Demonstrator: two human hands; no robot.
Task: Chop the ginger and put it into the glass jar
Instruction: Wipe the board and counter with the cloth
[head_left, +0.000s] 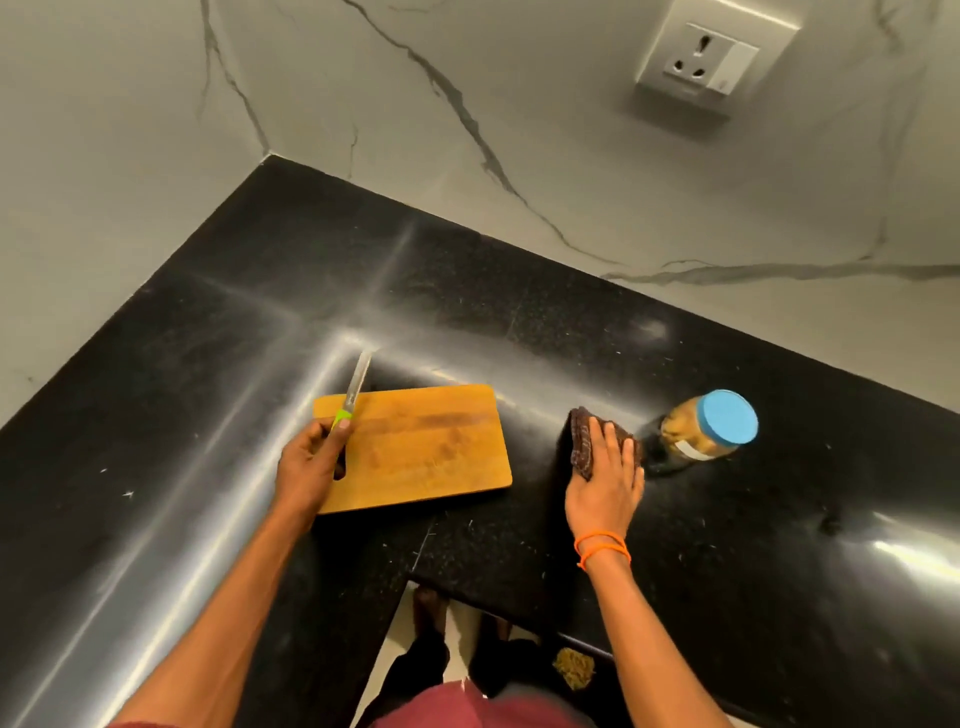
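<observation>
Here, left hand (306, 462) grips steel knife (356, 387) over wooden board (426, 447); right hand (605, 478) flat, seemingly pressing knitted cloth (582, 439).

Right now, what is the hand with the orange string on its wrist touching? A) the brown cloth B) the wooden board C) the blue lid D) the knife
A: the right hand, the one with the orange string, lies flat with straight fingers on the brown cloth beside the jar, while the left hand holds the knife over the board.

blue-lidded glass jar (701, 427) holds ginger pieces
</observation>
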